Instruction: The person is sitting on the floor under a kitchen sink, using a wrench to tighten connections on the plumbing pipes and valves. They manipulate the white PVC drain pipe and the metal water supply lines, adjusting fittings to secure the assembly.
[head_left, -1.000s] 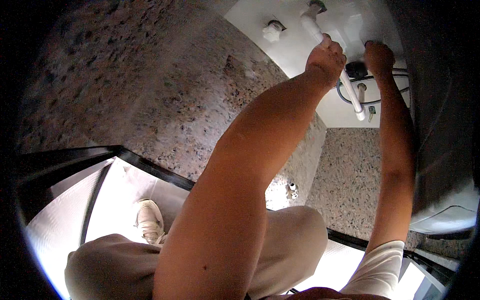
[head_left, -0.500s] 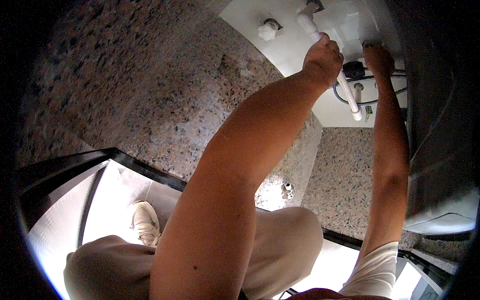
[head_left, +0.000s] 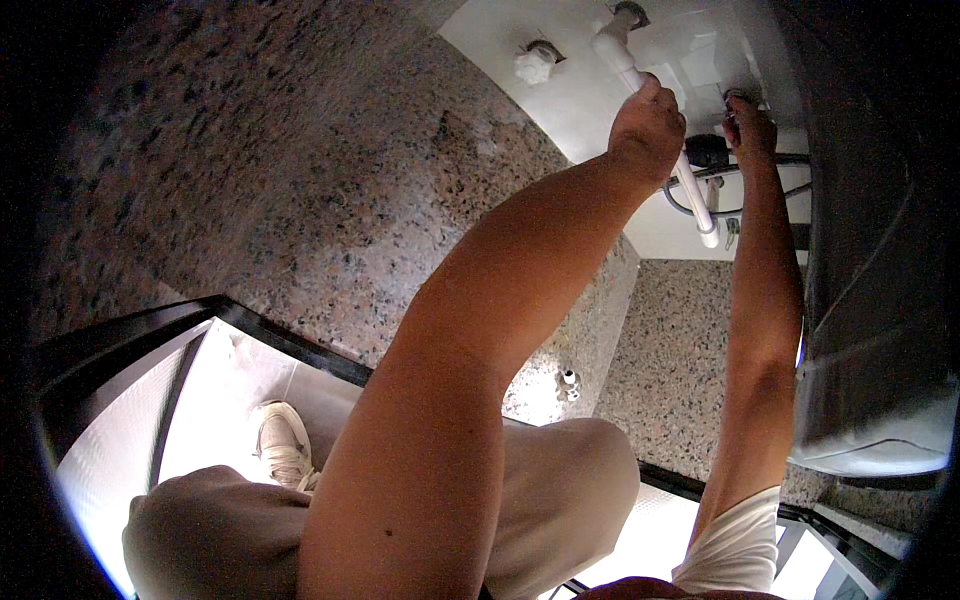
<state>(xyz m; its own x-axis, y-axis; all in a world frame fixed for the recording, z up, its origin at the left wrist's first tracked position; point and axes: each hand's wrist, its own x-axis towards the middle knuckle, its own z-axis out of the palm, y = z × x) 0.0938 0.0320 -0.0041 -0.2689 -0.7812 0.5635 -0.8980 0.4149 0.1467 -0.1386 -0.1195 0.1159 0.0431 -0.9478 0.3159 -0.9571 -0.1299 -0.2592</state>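
My left hand [head_left: 648, 128] is wrapped round a white plastic pipe [head_left: 700, 205]. Its upper end meets a thicker white elbow [head_left: 616, 52] by a hole in the pale wall, and its lower end hangs free. To the right, my right hand [head_left: 752, 128] reaches to the same wall with its fingers curled at a small, dark metallic fitting [head_left: 736, 95]. What lies between those fingers is mostly hidden. A black box-like piece [head_left: 708, 151] with dark cables sits between and just below the two hands.
A wad of white material [head_left: 534, 66] fills another wall hole at left. Speckled stone [head_left: 300, 220] spans the left side; a dark glossy surface [head_left: 870, 250] rises close to my right arm. Small metal taps [head_left: 570, 380] sit lower down. Black-framed edges [head_left: 290, 350] cross below.
My right hand has shifted slightly down and left, showing more of the fitting and its curled fingers. My left hand stays on the pipe, which has barely moved.
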